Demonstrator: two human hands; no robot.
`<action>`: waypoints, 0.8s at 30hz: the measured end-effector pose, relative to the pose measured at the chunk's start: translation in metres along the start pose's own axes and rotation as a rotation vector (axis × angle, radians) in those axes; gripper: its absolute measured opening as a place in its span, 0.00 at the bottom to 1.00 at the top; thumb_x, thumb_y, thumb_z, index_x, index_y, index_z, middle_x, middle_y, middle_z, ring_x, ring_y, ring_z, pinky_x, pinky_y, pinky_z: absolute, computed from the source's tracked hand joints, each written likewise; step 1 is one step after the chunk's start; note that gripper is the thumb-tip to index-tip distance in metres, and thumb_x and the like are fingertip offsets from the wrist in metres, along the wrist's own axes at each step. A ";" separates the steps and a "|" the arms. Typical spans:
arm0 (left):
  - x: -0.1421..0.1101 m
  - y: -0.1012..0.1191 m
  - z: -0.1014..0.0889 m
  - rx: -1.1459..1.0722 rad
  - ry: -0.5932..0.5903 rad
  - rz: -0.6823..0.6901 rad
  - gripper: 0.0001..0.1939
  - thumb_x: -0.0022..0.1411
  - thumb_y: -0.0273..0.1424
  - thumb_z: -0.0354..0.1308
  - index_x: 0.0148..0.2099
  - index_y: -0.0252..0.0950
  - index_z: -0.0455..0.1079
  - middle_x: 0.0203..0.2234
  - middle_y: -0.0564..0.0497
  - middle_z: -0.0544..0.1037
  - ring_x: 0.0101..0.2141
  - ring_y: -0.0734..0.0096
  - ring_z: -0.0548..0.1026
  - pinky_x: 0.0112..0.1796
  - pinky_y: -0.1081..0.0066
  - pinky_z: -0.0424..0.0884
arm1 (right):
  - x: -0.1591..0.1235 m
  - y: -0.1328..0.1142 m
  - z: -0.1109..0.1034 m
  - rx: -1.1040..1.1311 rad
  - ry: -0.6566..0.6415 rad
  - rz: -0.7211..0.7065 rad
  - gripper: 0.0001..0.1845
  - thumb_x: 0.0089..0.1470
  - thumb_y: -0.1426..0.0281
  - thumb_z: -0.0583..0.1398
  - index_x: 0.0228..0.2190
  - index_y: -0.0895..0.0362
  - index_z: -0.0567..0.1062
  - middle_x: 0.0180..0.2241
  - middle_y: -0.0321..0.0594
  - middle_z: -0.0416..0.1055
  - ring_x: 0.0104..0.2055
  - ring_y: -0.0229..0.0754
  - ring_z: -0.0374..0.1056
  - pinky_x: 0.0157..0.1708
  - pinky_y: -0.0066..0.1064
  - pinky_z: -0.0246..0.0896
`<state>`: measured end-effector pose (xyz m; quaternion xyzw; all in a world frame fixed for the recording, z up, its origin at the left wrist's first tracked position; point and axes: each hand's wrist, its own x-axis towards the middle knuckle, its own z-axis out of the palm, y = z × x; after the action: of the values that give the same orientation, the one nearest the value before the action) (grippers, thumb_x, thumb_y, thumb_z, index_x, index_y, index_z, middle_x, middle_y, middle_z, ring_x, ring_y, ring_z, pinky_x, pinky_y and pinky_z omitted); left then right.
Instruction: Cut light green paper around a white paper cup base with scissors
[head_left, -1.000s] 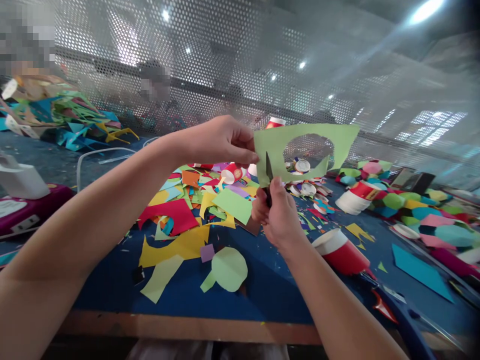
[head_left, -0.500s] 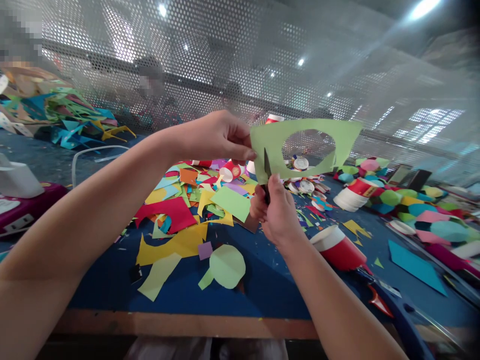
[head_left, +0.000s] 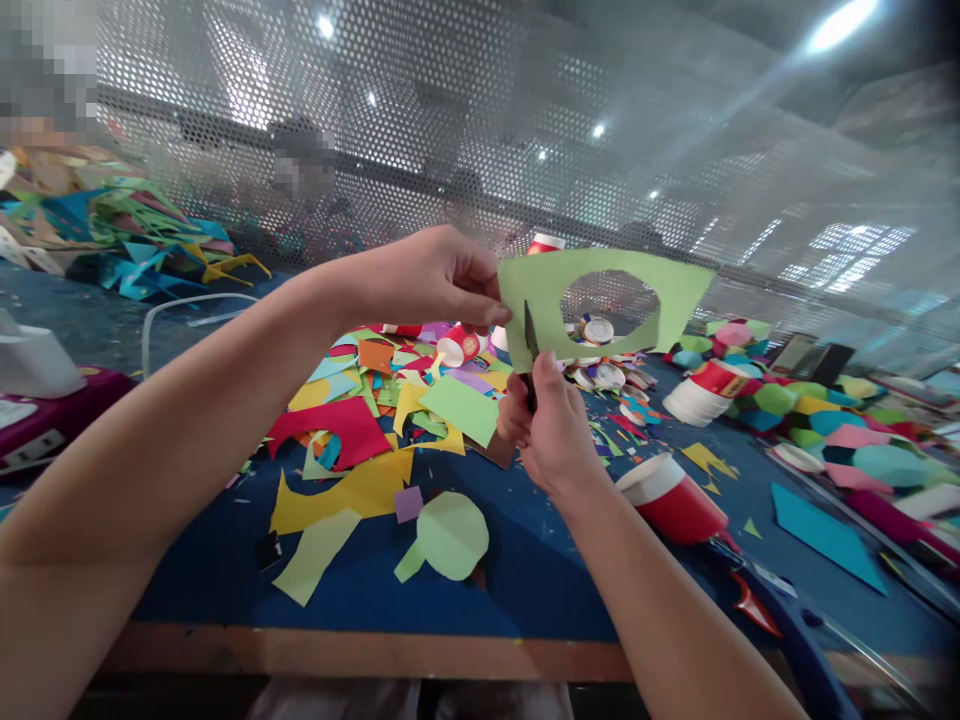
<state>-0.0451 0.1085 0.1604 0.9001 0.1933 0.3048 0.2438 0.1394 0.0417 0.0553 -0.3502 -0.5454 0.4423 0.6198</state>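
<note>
My left hand (head_left: 457, 278) pinches the left edge of a light green sheet of paper (head_left: 541, 285), which has a large round hole cut in it. Around the handles of dark scissors (head_left: 531, 330) my right hand (head_left: 547, 420) is closed; a blade lies against the paper's left part, pointing up. How far the blades are parted I cannot tell. Below on the blue table lies a light green paper disc with a tab (head_left: 452, 535). Beside it are a small purple square (head_left: 409, 504) and a pale green strip (head_left: 319, 555).
Colourful paper scraps (head_left: 375, 355) pile up behind my hands. A red and white paper cup (head_left: 675, 500) lies at right near a blue-handled tool (head_left: 814, 640). More cups (head_left: 705, 392) and paper shapes (head_left: 847, 430) stand farther right. At left is a purple box (head_left: 64, 415) with a white plug.
The green paper has tilted slightly and its right end has shifted a little left and down. Both hands keep their grips; the view has moved slightly.
</note>
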 end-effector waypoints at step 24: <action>-0.001 0.000 0.000 0.026 0.001 -0.020 0.10 0.60 0.33 0.62 0.39 0.33 0.82 0.27 0.50 0.81 0.30 0.69 0.77 0.31 0.72 0.70 | 0.000 0.000 -0.002 -0.008 -0.005 -0.004 0.38 0.49 0.36 0.66 0.18 0.51 0.56 0.14 0.24 0.43 0.14 0.29 0.38 0.15 0.29 0.32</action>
<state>-0.0459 0.1082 0.1605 0.9012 0.2061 0.3002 0.2352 0.1408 0.0416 0.0547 -0.3504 -0.5496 0.4397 0.6180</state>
